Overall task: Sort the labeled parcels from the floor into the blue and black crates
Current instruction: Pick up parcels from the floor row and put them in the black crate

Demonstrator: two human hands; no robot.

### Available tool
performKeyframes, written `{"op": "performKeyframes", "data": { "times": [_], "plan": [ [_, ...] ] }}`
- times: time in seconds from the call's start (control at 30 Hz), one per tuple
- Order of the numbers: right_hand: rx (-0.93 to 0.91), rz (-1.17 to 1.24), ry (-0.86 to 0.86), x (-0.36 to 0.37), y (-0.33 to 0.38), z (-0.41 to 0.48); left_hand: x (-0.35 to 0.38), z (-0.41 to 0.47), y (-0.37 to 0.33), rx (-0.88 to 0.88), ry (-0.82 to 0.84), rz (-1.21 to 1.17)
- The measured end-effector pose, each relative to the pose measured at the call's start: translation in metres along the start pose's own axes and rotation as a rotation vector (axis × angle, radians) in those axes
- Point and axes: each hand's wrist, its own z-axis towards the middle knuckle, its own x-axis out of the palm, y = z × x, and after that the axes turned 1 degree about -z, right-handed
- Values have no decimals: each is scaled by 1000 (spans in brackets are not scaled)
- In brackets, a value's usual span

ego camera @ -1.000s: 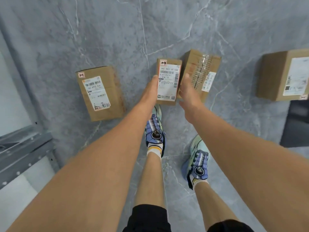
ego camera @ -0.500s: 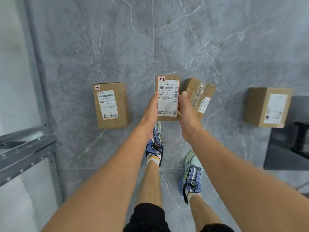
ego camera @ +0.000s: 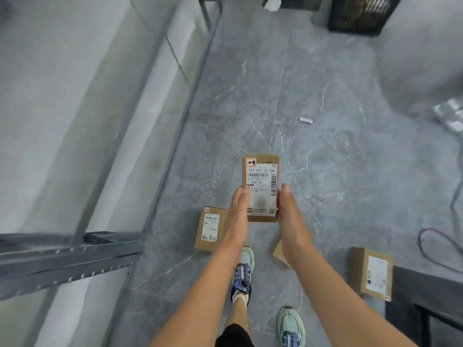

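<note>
A small brown labeled parcel (ego camera: pixel 260 181) is held up above the floor, label facing me. My left hand (ego camera: pixel 239 211) grips its left edge and my right hand (ego camera: pixel 288 211) grips its right edge. On the grey floor lie a second labeled parcel (ego camera: pixel 210 229) left of my left wrist, a third parcel (ego camera: pixel 279 252) mostly hidden behind my right forearm, and another (ego camera: pixel 370 272) at the right. A black crate (ego camera: pixel 360 15) stands far off at the top right. No blue crate is in view.
A grey metal rack frame (ego camera: pixel 70 259) and its long rails run along the left side. A small white scrap (ego camera: pixel 305 120) lies on the floor ahead. Cables (ego camera: pixel 436 246) curl at the right, beside a dark table (ego camera: pixel 426 284).
The parcel has been lifted off the floor between both hands. My view has swung upward, so the floor parcels sit lower in frame and the far black crate has appeared.
</note>
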Motion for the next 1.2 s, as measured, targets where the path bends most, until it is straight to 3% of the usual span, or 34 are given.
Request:
{"op": "performKeyframes", "data": {
  "times": [0.27,0.53,0.8,1.2],
  "plan": [
    [-329,-81,185,34,176,-160,-26,-186,-168,394,-124,-79],
    [-568,-170,423,109,260,-331,-94,-375,-242,645,-309,-171],
    [-687,-183,680,206,259,-483,-186,-543,-235,836,-532,-180],
    [-670,-281,1056,325,135,-680,-303,-748,-110,832,-919,-225]
  ]
}}
